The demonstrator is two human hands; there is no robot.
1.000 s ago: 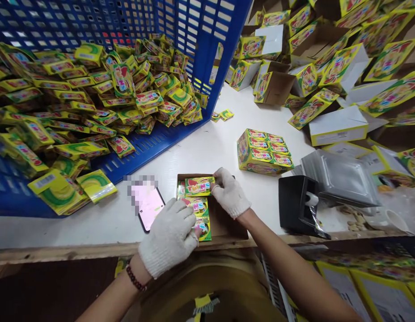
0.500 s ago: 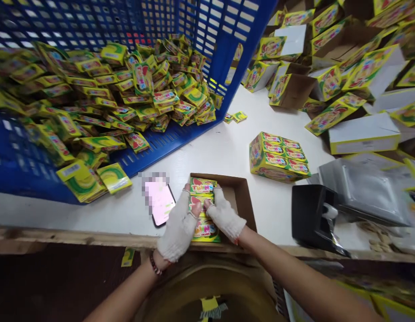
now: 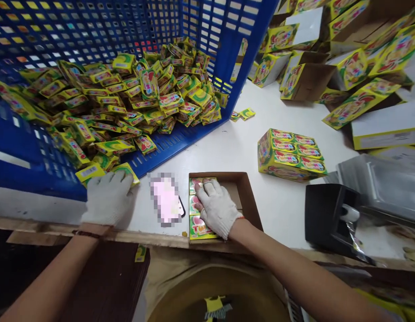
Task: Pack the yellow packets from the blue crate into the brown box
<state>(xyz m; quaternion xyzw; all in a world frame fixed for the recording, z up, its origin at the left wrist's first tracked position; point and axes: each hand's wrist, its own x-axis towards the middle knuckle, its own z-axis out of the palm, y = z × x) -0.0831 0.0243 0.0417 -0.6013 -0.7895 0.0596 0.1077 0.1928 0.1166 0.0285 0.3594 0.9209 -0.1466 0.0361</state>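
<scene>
My right hand (image 3: pixel 217 207), in a white knit glove, lies flat with fingers stretched on a row of small yellow-green packets (image 3: pixel 198 227) inside an open brown carton (image 3: pixel 247 197) at the table's front edge. My left hand (image 3: pixel 108 197), also gloved, rests over loose packets (image 3: pixel 90 171) spilling from the mouth of the tipped blue crate (image 3: pixel 201 129); its fingers curl down on them and I cannot make out whether any is gripped. A large heap of the same packets (image 3: pixel 127 103) fills the crate.
A phone (image 3: pixel 167 200) lies between my hands. A filled yellow display box (image 3: pixel 290 154) stands right of the carton, a black tape dispenser (image 3: pixel 331 219) and clear bags (image 3: pixel 385 183) further right. Many empty printed cartons (image 3: pixel 348 67) are piled at the back right.
My left hand left the carton and moved left to the packets at the crate's mouth. My right hand stayed on the row in the carton, now lying flat on it.
</scene>
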